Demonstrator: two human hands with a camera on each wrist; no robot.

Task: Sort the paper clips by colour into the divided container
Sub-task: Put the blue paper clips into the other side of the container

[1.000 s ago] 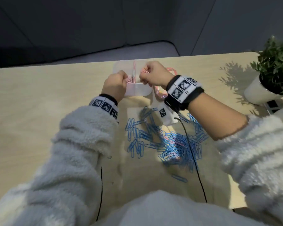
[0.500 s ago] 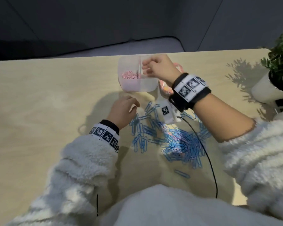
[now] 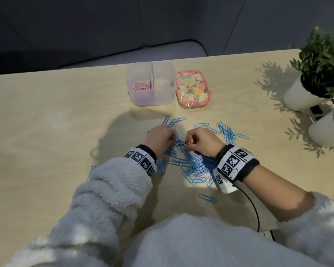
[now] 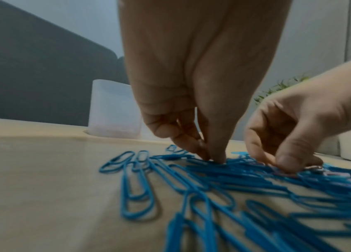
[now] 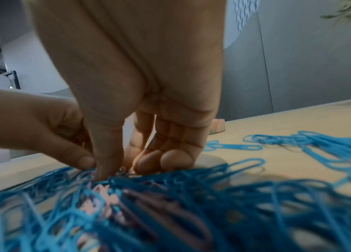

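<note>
A clear divided container [image 3: 163, 95] stands at the table's far side, with pink clips [image 3: 141, 86] in its left compartment; the right one looks bare. Blue paper clips [image 3: 193, 166] lie heaped near me, with a few pink clips [image 5: 103, 199] mixed in. Both hands are down in the heap, close together. My left hand [image 3: 160, 139] pinches thumb and forefinger together on blue clips [image 4: 213, 159]. My right hand [image 3: 201, 140] pinches a small pale clip [image 5: 122, 170] between thumb and forefinger, its other fingers curled under.
A floral lid [image 3: 193, 89] lies right of the container. Two white plant pots [image 3: 305, 93] stand at the right edge. A black cable [image 3: 253, 205] runs from my right wrist toward my lap. More blue clips [image 3: 228, 132] are scattered to the right.
My right hand has left the container and come down to the heap. My left hand slid from the heap's left edge into its middle, meeting the right.
</note>
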